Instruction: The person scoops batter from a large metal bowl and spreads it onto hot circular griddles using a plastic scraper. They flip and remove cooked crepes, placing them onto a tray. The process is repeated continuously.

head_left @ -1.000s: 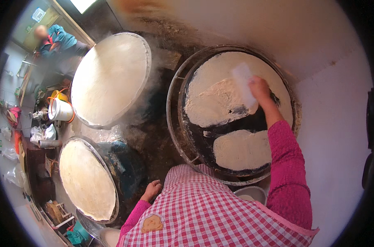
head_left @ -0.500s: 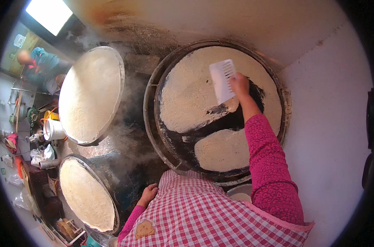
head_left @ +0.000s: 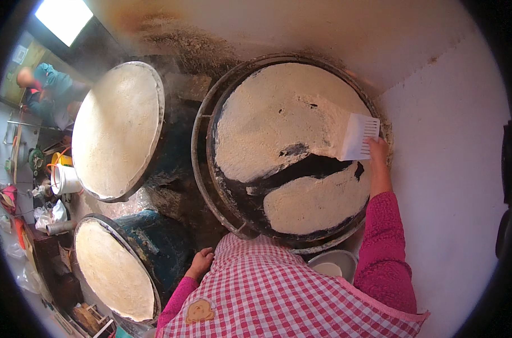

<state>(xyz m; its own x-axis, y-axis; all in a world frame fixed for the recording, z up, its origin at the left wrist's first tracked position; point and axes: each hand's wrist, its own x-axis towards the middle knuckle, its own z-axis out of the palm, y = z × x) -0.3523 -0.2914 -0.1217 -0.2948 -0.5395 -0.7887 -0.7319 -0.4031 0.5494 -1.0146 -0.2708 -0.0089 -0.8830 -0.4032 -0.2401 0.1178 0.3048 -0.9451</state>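
Observation:
In my right hand [head_left: 378,149] is a white plastic scraper [head_left: 354,137] with a row of comb-like slots. It lies against the pale batter [head_left: 273,124] near the right rim of a large round black griddle [head_left: 309,167]. A dark bare strip curves across the griddle, parting the main sheet of batter from a smaller patch [head_left: 318,205] at the near side. Small dark holes show in the main sheet. My left hand [head_left: 201,263] hangs beside my checked apron [head_left: 256,281], fingers curled, with nothing visible in it.
Two more batter-covered round griddles stand at left, one far [head_left: 118,129] and one near [head_left: 115,270]. A bowl of pale liquid [head_left: 334,263] sits below my griddle's near edge. Walls close in behind and right. A person [head_left: 50,93] and a white bucket [head_left: 65,179] are far left.
My right hand has swept the scraper rightward and nearer, from mid-griddle to the right rim. Batter now covers much of the formerly dark patch at right. My left hand stays beside the apron.

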